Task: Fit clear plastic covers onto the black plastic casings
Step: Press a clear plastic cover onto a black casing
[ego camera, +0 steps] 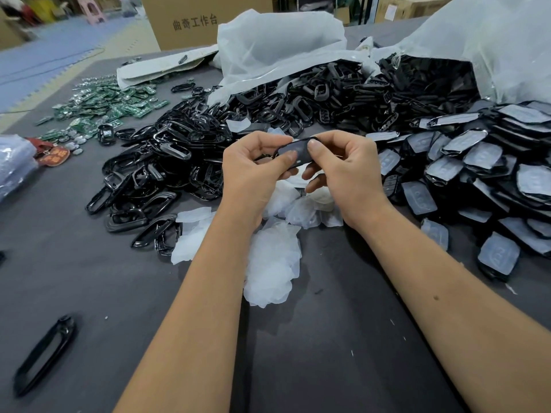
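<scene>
Black casing (pixel 293 153) w/ clear cover (pixel 290 150) on top sits between both grips, long axis running left hand (pixel 253 171) to right hand (pixel 343 165). Both pinch it, thumbs on top (about equally near); loose covers (pixel 271 263) lie below on worktop (pixel 343 338).

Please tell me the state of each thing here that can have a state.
left hand: pinches the casing
right hand: pinches the casing
black casing: held up, clear cover on it
right pile of casings: covers fitted
black frames: bare, heaped
loose clear covers: unfitted, heaped
plastic bag: open, spilling parts
</scene>
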{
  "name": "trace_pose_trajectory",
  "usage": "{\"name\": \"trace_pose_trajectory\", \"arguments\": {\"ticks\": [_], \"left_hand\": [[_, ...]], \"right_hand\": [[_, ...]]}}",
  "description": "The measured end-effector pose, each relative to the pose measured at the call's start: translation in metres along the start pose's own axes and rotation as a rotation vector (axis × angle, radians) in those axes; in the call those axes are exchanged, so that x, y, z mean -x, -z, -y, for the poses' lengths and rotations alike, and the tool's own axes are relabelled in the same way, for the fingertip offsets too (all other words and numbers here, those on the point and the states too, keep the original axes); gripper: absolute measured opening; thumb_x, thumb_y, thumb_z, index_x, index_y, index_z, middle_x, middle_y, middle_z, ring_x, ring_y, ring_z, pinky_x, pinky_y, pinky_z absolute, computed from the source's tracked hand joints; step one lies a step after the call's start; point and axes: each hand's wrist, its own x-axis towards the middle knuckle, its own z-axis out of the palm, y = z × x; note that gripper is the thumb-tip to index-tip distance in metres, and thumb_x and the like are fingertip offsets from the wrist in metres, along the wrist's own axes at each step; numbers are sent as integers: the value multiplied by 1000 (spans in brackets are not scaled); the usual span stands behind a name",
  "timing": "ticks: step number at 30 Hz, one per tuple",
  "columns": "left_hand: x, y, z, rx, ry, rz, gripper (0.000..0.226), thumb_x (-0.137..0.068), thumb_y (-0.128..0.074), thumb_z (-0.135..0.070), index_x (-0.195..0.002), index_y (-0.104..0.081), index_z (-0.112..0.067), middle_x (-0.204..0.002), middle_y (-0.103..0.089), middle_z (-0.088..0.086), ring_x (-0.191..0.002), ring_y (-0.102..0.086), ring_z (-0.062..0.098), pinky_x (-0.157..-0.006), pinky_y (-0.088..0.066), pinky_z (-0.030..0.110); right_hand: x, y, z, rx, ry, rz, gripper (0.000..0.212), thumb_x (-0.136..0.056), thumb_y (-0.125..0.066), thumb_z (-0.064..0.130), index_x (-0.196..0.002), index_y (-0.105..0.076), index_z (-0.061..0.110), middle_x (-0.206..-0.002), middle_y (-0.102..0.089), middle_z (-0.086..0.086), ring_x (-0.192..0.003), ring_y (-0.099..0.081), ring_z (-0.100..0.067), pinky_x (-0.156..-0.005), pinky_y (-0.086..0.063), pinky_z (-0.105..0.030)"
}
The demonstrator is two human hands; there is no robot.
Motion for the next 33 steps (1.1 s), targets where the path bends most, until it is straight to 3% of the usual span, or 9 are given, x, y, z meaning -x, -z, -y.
{"name": "trace_pose_trajectory", "arguments": {"ticks": [3,8,14,19,22,25,28,31,33], "left_hand": [[-1,0,1,12,-5,6,17,-86,-74,11,-100,-72,2,-94,-75,22,-75,-73,24,-66,-58,24],[-2,0,1,20,0,24,13,-91,-70,9,-103,-72,3,-92,-76,21,-82,-75,26,-66,-59,25],[-2,0,2,-19,-32,35,15,-99,-61,5,-104,-73,-1,-89,-75,20,-67,-71,14,-65,-56,22],[-2,-2,0,8,-34,6,21,-104,-54,-5,-99,-75,-4,-95,-75,19,-81,-73,27,-66,-58,26],[-2,-1,1,11,-44,-31,4,-98,-63,-6,-98,-67,-3,-77,-72,7,-71,-73,26,-65,-58,28],[-1,-2,4,-89,-86,-75,17,-91,-75,-6,-97,-60,0,-84,-72,15,-71,-76,29,-66,-60,32],[-2,-6,6,-283,-163,-142,20,-85,-82,-11,-93,-65,-5,-89,-72,9,-68,-73,19,-69,-61,32],[-1,-10,7,-335,-176,-200,18,-83,-85,-13,-87,-68,-12,-77,-69,-7,-57,-63,1,-60,-50,17],[-1,-11,7,-323,-159,-219,16,-82,-86,-14,-86,-70,-12,-70,-69,-10,-56,-62,0,-60,-50,18]], "right_hand": [[0,1,-1,26,39,-7,11,-95,-74,10,-95,-72,-1,-80,-72,-19,-58,-66,-17,-46,-54,-28],[-1,1,-2,28,23,-31,10,-93,-76,10,-91,-72,1,-75,-70,-12,-54,-65,-18,-45,-52,-27],[-1,2,0,-8,-27,-2,13,-90,-80,9,-92,-71,-1,-74,-68,-10,-55,-63,-17,-46,-52,-28],[0,1,2,-38,-52,-6,11,-91,-78,8,-92,-69,1,-73,-68,-10,-55,-62,-15,-46,-52,-28],[0,0,1,-79,-70,-52,8,-92,-76,4,-89,-69,4,-67,-67,-2,-52,-61,-13,-46,-52,-26],[0,1,1,-90,-57,-84,10,-93,-74,3,-86,-67,6,-64,-67,1,-53,-62,-13,-47,-53,-26],[2,-1,1,-76,-13,-93,13,-93,-73,2,-84,-66,7,-67,-68,0,-55,-65,-15,-48,-54,-27],[4,-5,1,-58,21,-87,14,-93,-74,2,-83,-64,7,-71,-69,-4,-56,-67,-16,-49,-55,-27],[4,-6,1,-55,28,-91,15,-92,-75,2,-82,-64,7,-72,-69,-5,-56,-67,-17,-49,-55,-27]]}}
